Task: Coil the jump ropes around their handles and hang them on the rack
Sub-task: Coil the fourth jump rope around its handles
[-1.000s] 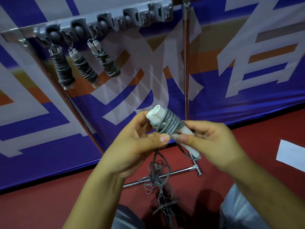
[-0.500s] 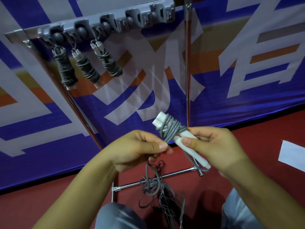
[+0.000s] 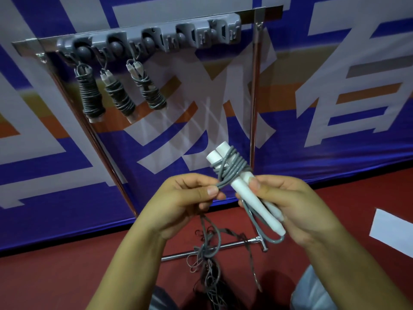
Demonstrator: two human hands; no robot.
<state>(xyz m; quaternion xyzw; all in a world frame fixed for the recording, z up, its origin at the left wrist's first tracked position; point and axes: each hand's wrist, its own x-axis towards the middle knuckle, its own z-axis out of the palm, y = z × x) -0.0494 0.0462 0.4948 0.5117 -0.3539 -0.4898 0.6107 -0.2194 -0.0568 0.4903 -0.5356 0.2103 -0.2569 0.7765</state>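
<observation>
The jump rope point(image 3: 232, 168) is in front of the person, held between both hands, with its gray cord wound a few turns around the top of the two white handles point(image 3: 250, 198). The right hand point(image 3: 288, 204) grips the handles together, thumb pressed on them. The left hand point(image 3: 185, 198) pinches the cord just beside the coil. The rest of the cord hangs down into a tangled pile of ropes point(image 3: 207, 260) on the red floor point(image 3: 67, 276). Above, the gray rack point(image 3: 201, 32) carries three coiled ropes point(image 3: 120, 92) on its left hooks. I think the hanging cord may catch in the pile below, and then the pull could loosen the turns. Also the two handles may slide apart if the thumb relaxes.
</observation>
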